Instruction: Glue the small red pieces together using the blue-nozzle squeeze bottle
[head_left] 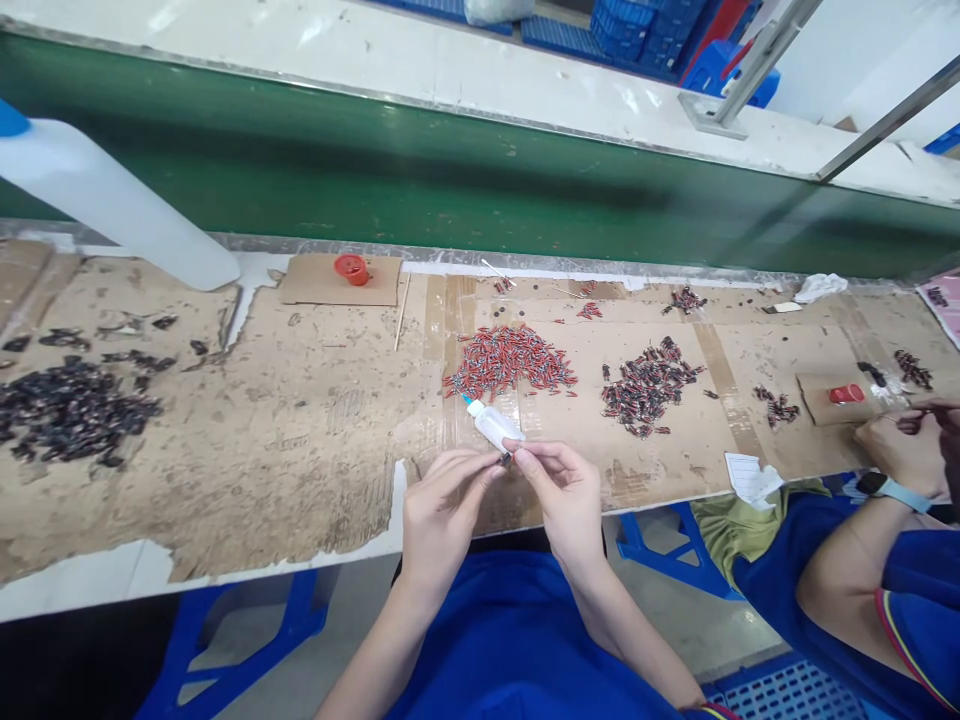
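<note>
Close to the table's near edge, my left hand (448, 492) and my right hand (561, 490) meet fingertip to fingertip. Both are closed in a pinch on a small dark part (506, 458) with a bit of red at its right side; fingers cover most of it. Just beyond the fingertips a small white squeeze bottle (495, 424) with a blue tip lies on the cardboard. Its tip points at a heap of small red parts with metallic bits (510, 360). Right of that heap is a pile of black-and-red pieces (649, 388).
Black pieces (67, 415) are heaped at far left, below a large white jug (112, 195). A red cup (351, 269) and a thin stick (403, 312) lie farther back. Along the far side runs a green belt (450, 175). A co-worker's hands (911, 445) are at right.
</note>
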